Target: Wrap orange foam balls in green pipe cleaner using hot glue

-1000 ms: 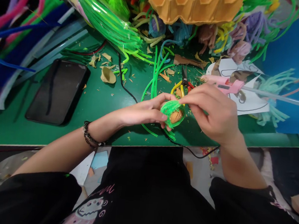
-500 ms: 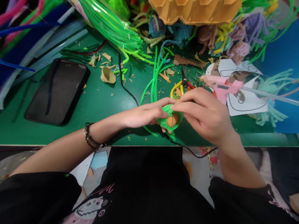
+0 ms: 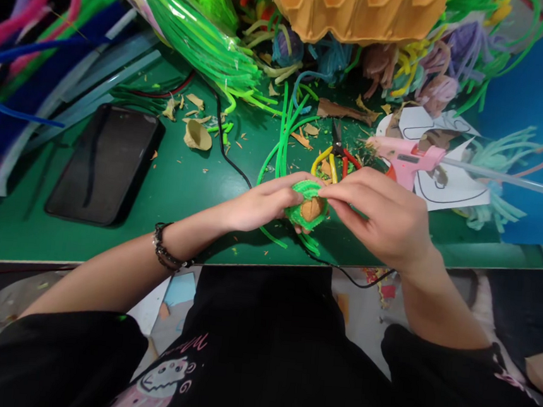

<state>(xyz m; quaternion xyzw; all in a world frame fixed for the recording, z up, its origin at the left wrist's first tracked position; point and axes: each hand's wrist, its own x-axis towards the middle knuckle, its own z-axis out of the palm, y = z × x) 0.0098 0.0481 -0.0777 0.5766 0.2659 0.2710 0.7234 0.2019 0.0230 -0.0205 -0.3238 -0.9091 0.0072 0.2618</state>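
My left hand (image 3: 278,201) is closed around a small brown egg-carton cup (image 3: 312,209) whose outside is coiled with bright green pipe cleaner (image 3: 304,187). Its brown inside faces up towards me. With thumb and forefinger, my right hand (image 3: 378,213) pinches the green pipe cleaner at the cup's upper right rim; the exact bit between the fingertips is hidden. Just beyond the hands lie cutters (image 3: 337,149) with one yellow and one red handle. Loose green pipe cleaners (image 3: 284,135) stretch behind and beneath my left hand.
A pink glue gun (image 3: 408,157) with a clear stick rests on cut paper at right. A black phone (image 3: 106,164) lies left. Behind are a bag of green pipe cleaners (image 3: 195,45) and an egg carton (image 3: 354,14). A black cord (image 3: 228,155) and scraps cross the green table (image 3: 181,195).
The cup has tilted slightly in my left hand and sits a bit further left. My right hand has shifted slightly right and down, its fingertips still at the rim.
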